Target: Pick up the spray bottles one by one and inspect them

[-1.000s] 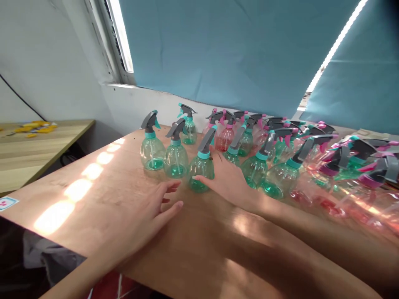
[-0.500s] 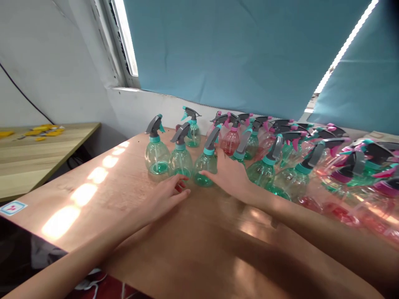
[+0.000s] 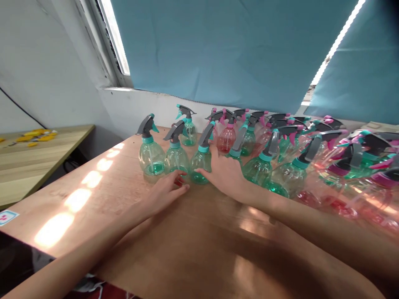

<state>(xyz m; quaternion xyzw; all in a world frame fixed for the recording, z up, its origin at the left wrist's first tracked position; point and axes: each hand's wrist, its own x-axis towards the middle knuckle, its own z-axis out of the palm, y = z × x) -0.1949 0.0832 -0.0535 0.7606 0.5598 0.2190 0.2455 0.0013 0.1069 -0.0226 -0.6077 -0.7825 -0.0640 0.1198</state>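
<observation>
A row of clear green spray bottles with grey trigger heads and turquoise collars stands upright on the wooden table (image 3: pixel 174 232). My right hand (image 3: pixel 227 174) is around the right side of one spray bottle (image 3: pixel 201 164), thumb across its front and fingers partly hidden behind it. My left hand (image 3: pixel 166 191) is just in front of a neighbouring spray bottle (image 3: pixel 176 158), thumb apart from its loosely curled fingers, holding nothing. Further left stands another green spray bottle (image 3: pixel 151 155), and one more green spray bottle (image 3: pixel 188 132) is behind the row.
Several pink and green spray bottles crowd the right side, including a pink one (image 3: pixel 227 139) behind my right hand. A blue blind (image 3: pixel 218 54) hangs at the back. At left, a second table (image 3: pixel 40 158) carries yellow pieces (image 3: pixel 34 135). A label (image 3: pixel 8 217) marks the near table's left edge.
The view has turned slightly to the right, so most things appear a little further left. My hands and the bottles keep nearly the same places relative to each other.
</observation>
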